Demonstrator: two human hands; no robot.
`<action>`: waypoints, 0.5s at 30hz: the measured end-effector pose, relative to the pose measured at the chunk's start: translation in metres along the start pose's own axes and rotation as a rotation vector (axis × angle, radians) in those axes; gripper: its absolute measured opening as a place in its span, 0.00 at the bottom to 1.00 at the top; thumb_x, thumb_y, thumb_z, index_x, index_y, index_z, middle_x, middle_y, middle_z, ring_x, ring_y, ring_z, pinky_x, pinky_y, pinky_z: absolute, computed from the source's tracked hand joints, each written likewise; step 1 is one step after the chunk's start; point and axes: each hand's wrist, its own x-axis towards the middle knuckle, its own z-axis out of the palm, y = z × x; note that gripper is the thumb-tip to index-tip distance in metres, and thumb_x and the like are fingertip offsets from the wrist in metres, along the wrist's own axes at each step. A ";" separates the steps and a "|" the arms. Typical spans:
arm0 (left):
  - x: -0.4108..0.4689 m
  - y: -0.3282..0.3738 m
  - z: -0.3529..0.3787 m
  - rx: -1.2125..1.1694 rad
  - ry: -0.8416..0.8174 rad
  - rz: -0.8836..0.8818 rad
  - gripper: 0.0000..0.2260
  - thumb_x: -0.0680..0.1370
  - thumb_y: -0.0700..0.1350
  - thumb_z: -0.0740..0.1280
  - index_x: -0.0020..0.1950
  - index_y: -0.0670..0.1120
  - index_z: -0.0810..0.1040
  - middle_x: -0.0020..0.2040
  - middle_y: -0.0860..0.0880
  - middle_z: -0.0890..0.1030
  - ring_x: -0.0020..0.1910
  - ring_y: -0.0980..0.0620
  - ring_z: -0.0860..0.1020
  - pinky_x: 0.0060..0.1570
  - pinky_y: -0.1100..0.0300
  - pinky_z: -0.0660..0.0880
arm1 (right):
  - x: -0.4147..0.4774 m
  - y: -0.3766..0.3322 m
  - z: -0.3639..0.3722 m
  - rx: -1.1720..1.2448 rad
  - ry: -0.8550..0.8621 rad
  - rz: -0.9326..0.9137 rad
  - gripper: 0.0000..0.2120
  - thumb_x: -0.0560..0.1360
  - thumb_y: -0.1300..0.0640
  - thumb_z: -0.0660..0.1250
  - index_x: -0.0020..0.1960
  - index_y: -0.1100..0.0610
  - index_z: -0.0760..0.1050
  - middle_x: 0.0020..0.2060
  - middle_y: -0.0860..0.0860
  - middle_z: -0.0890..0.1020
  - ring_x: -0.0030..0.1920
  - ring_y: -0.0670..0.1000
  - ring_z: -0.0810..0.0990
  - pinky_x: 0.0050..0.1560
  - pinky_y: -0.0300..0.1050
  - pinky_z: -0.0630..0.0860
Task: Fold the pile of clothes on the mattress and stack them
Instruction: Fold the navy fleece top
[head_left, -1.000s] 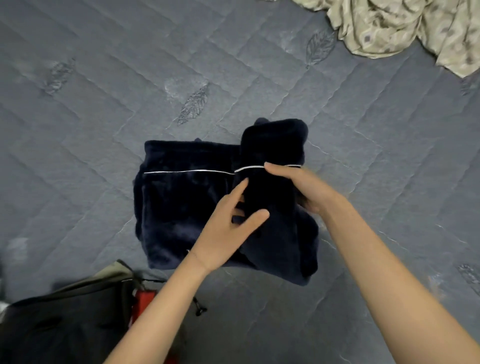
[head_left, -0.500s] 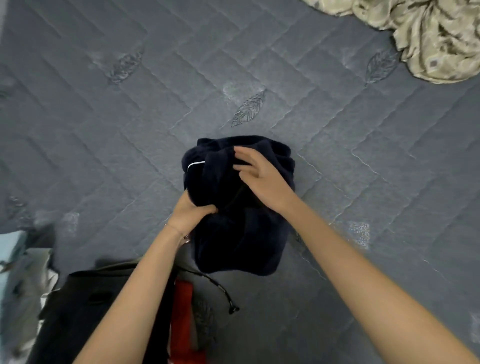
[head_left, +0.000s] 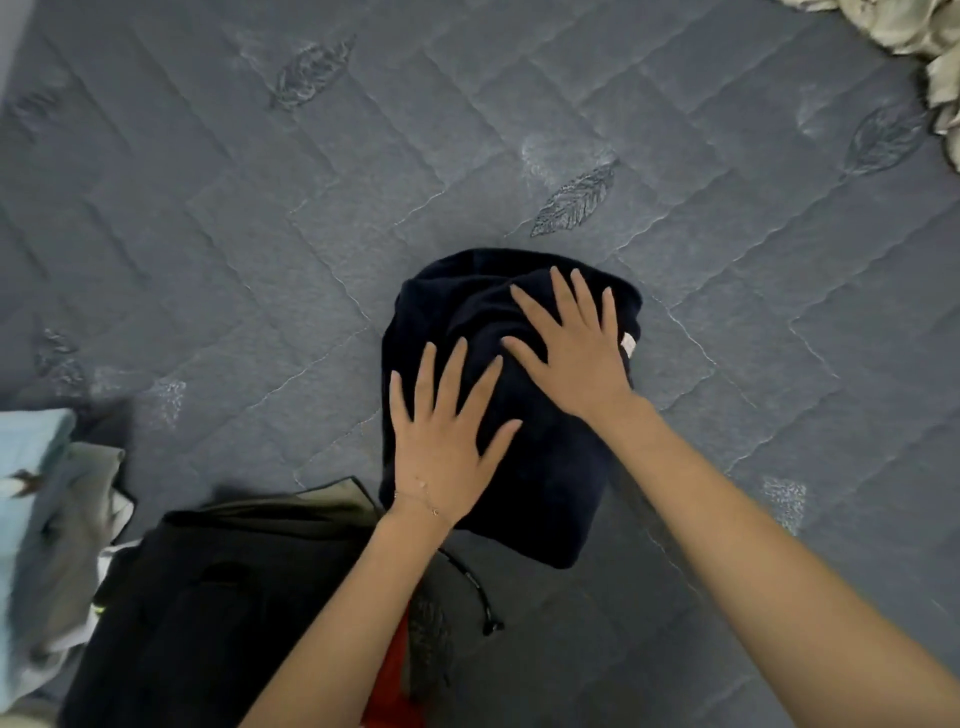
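Navy fleece garment (head_left: 545, 493), folded into a compact bundle, is lying on the grey quilted mattress (head_left: 260, 234), just beyond a dark clothing pile (head_left: 208, 597). Both hands are lying flat on top of it with fingers straight and spread. The left hand (head_left: 447, 447) is pressing its near left part and the right hand (head_left: 576, 358) its far right part, the two slightly apart. Half a second ago both hands' fingers were curling on the bundle; now they are lying straight.

Both hands (head_left: 519, 400) flat on folded navy garment (head_left: 545, 488)
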 end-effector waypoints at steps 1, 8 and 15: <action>-0.001 -0.008 0.010 0.037 -0.045 -0.001 0.27 0.79 0.64 0.50 0.76 0.54 0.62 0.76 0.46 0.61 0.75 0.41 0.58 0.69 0.35 0.57 | 0.007 0.002 0.001 -0.025 -0.050 0.005 0.33 0.76 0.31 0.48 0.77 0.43 0.51 0.78 0.57 0.51 0.78 0.58 0.44 0.74 0.58 0.36; 0.003 -0.062 0.045 -0.114 -0.073 -0.032 0.29 0.78 0.67 0.44 0.77 0.58 0.51 0.78 0.50 0.53 0.77 0.47 0.49 0.72 0.39 0.52 | 0.057 0.017 0.009 0.034 -0.289 0.161 0.47 0.67 0.23 0.54 0.78 0.41 0.40 0.78 0.54 0.47 0.77 0.59 0.45 0.74 0.61 0.41; 0.012 -0.078 0.055 -0.073 -0.056 0.101 0.30 0.78 0.67 0.44 0.77 0.56 0.51 0.78 0.48 0.53 0.77 0.47 0.48 0.73 0.40 0.50 | 0.045 0.025 0.008 0.215 -0.345 0.246 0.46 0.66 0.26 0.63 0.76 0.46 0.56 0.70 0.54 0.70 0.68 0.59 0.69 0.68 0.54 0.66</action>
